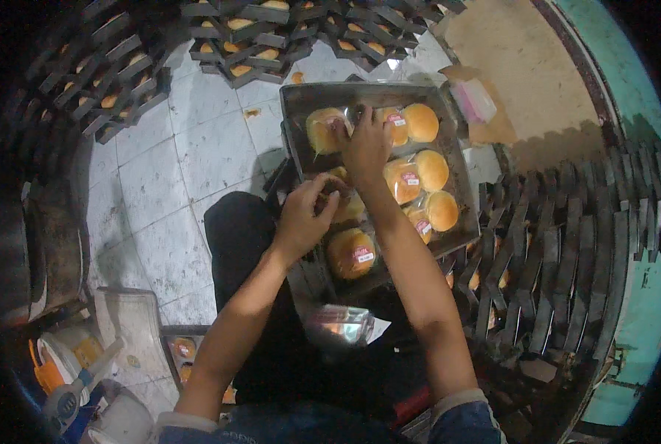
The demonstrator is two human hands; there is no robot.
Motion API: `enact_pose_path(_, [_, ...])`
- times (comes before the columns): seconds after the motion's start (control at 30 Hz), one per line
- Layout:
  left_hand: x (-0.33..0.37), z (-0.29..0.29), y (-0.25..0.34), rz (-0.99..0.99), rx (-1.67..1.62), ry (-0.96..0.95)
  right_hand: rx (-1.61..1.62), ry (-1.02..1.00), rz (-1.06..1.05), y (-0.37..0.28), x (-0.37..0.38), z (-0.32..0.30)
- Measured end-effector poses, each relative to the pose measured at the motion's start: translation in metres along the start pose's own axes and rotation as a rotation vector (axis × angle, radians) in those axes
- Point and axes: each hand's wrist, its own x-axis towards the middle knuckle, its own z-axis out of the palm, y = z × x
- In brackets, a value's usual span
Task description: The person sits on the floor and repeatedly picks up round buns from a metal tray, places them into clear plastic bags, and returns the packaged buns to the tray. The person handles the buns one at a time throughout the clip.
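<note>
A dark metal baking tray holds several round golden buns, some in clear wrappers with red and white labels. My right hand reaches over its far part with thumb and fingers apart. The thumb is against a wrapped bun at the far left. My left hand is at the tray's left side, fingers curled and apart from the thumb, beside a wrapped bun partly hidden by it. Nearer me lies another wrapped bun. On the right are bare buns beside wrapped ones.
A pile of shiny clear wrappers lies just below the tray. Stacked trays of bread stand far off, and more dark trays rise at right. A tape dispenser and a white stool-like piece are at lower left.
</note>
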Motion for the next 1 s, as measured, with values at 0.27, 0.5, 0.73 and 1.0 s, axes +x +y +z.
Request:
enact_pose_path(0.27, [-0.022, -0.006, 0.009, 0.087, 0.171, -0.083, 0.654, -0.217, 0.262, 0.02, -0.138, -0.172])
enact_pose_path(0.5, [-0.059, 0.013, 0.038, 0.152, 0.065, -0.187, 0.494, -0.794, 0.178, 0.011, -0.334, -0.225])
enact_pose_path(0.73, [-0.151, 0.021, 0.041, -0.109, 0.211, -0.695, 0.199, -0.665, -0.138, -0.005, -0.369, -0.189])
enact_pose_path(1.0, [-0.182, 0.01, -0.011, -0.142, 0.403, -0.775, 0.221, -0.681, -0.129, -0.014, -0.359, -0.19])
